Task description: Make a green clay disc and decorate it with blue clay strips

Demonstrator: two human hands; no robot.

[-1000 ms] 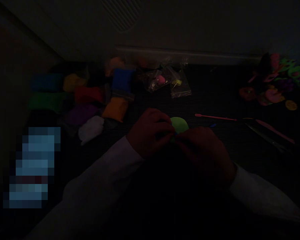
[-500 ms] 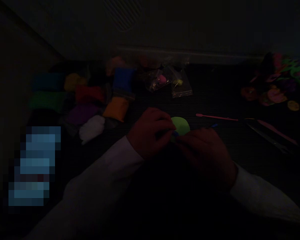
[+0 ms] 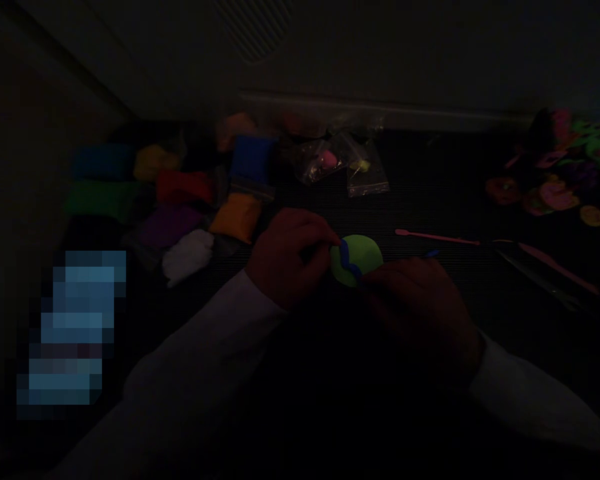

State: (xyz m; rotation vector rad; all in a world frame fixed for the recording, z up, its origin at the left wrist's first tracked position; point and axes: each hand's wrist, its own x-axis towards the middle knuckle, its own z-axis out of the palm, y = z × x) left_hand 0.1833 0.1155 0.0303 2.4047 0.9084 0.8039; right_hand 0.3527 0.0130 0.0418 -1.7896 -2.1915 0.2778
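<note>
The scene is very dark. A flat green clay disc (image 3: 363,257) lies on the dark table between my hands. A thin wavy blue clay strip (image 3: 349,261) runs across its left side. My left hand (image 3: 287,257) curls beside the disc, its fingertips pinched at the strip's upper end. My right hand (image 3: 420,303) is closed with its fingertips at the strip's lower end, on the disc's near edge. Both wrists wear pale sleeves.
Bagged clay lumps lie at the left: blue (image 3: 251,155), orange (image 3: 236,217), red (image 3: 184,187), purple (image 3: 167,225), white (image 3: 187,253), green (image 3: 97,199). Two clear bags (image 3: 343,167) sit behind. A pink stick tool (image 3: 437,236) and another pink tool (image 3: 555,265) lie right. Coloured clay figures (image 3: 555,180) stand far right.
My hands have drawn slightly apart, uncovering more of the green disc and the blue strip laid across it. The view shifted a little.
</note>
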